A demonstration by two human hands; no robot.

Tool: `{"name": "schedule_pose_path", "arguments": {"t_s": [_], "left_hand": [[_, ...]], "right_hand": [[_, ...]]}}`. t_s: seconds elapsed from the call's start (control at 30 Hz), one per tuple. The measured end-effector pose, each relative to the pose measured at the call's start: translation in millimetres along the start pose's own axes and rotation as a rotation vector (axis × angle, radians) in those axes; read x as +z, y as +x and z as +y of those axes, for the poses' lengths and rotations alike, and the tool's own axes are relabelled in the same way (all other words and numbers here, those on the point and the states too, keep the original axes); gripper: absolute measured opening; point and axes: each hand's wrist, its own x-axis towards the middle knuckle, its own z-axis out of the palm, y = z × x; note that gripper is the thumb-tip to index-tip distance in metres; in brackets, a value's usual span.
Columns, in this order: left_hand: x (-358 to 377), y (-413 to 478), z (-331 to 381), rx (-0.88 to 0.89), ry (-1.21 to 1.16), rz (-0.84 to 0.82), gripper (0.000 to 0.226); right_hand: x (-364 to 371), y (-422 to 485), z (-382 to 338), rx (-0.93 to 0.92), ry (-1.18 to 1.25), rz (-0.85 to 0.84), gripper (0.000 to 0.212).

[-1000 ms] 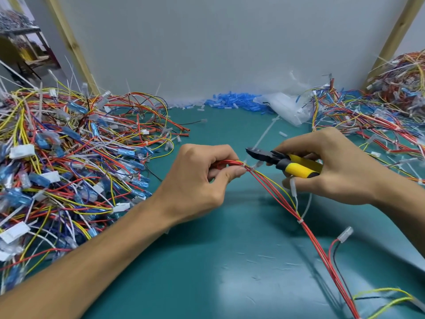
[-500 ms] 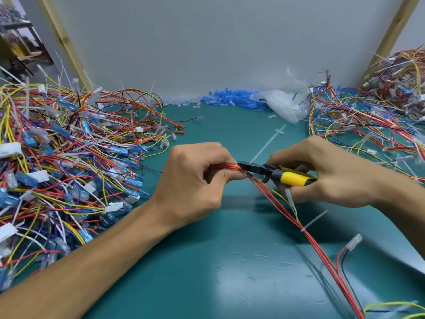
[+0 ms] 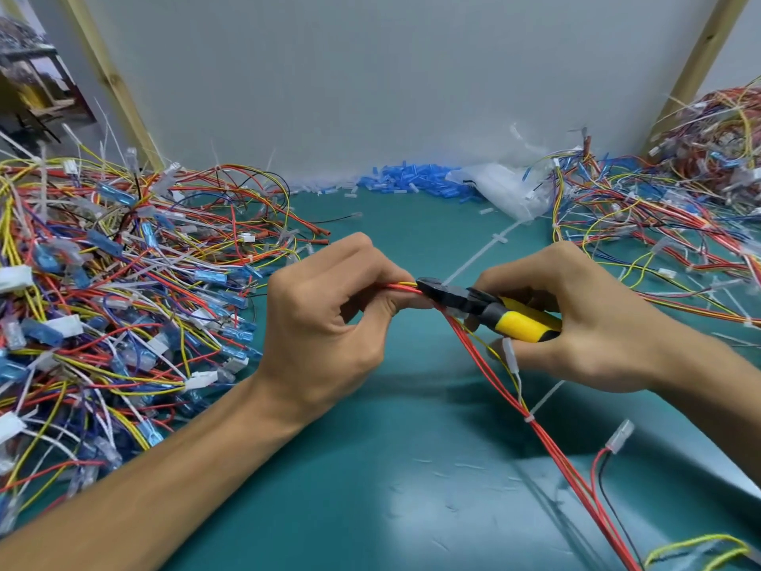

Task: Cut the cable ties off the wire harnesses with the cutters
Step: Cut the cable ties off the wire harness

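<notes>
Harnesses (image 3: 123, 302) lie heaped at left. Beside them the left hand (image 3: 325, 323) pinches a red wire harness (image 3: 549, 447) above the teal mat (image 3: 370, 488). Cutters (image 3: 486, 310) lie nearly level, nose pointing left onto the bundle, handles gripped by the right hand (image 3: 589, 323).

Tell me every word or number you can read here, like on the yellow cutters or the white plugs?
No words or numbers can be read anywhere.
On the cutters: plain yellow and black handle, no mark shows.
On the white plugs in the wire pile: too small and blurred to tell.
</notes>
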Motion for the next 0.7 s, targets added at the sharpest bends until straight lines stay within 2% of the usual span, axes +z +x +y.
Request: {"name": "schedule_pose_path", "arguments": {"t_s": [0.1, 0.17, 0.3, 0.4, 0.53, 0.7], "left_hand": [[-0.8, -0.1, 0.9, 0.010, -0.002, 0.000, 0.014], [-1.2, 1.0, 0.1, -0.033, -0.042, -0.043, 0.016], [-1.6, 0.1, -1.1, -0.218, -0.308, -0.233, 0.031], [-0.9, -1.4, -3.5, -0.452, -0.553, -0.305, 0.051], [-0.5, 2.1, -4.4, -0.641, -0.761, -0.407, 0.043], [0.0, 3.7, 3.2, -0.628, -0.841, -0.416, 0.034]], "right_hand": [[-0.9, 0.5, -0.7, -0.001, -0.027, 0.039, 0.018], [-2.0, 1.8, -0.1, -0.026, -0.112, 0.109, 0.010], [0.1, 5.3, 3.5, -0.096, -0.195, 0.191, 0.010], [2.7, 5.9, 4.6, -0.148, -0.219, 0.195, 0.018], [0.9, 7.0, 5.2, -0.176, -0.227, 0.222, 0.027], [-3.4, 6.7, 8.0, -0.164, -0.227, 0.125, 0.024]]}}
